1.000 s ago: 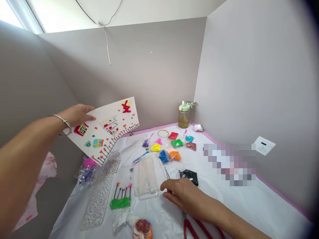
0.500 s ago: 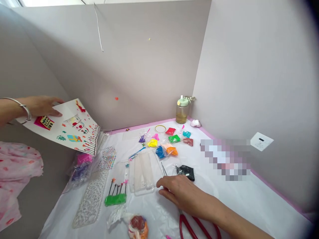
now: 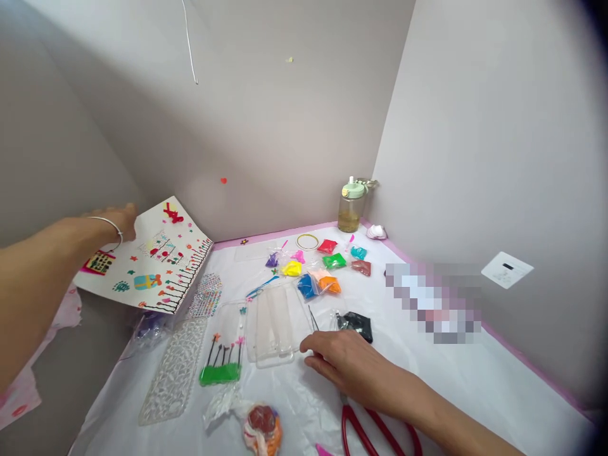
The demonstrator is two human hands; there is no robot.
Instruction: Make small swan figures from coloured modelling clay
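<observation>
At the left, my left hand (image 3: 121,221), with a silver bangle on its wrist, grips the upper edge of a white decorated sheet (image 3: 156,266). Drawn flowers, a gift shape and a red bow cover the sheet, which leans over the table's far-left corner. My right hand (image 3: 339,358) rests palm down on the table, its fingers loosely bent, thumb and index apart. Tweezers (image 3: 313,318) lie partly under it. Beside its fingertips are clear phone cases (image 3: 273,326). Red-handled scissors (image 3: 356,430) lie below its wrist, and a black clay packet (image 3: 358,326) just beyond.
Several coloured clay packets (image 3: 335,260) lie towards the back. A green-lidded bottle (image 3: 349,212) stands in the corner. Left of centre are a case with green clay (image 3: 221,373), a patterned clear case (image 3: 173,373) and rhinestone sheets (image 3: 206,297). A wrapped clay lump (image 3: 263,427) lies in front.
My left hand has moved right and slightly down with the decorated sheet, which now lies lower over the table corner. My right hand stays in nearly the same place. The view has tilted slightly.
</observation>
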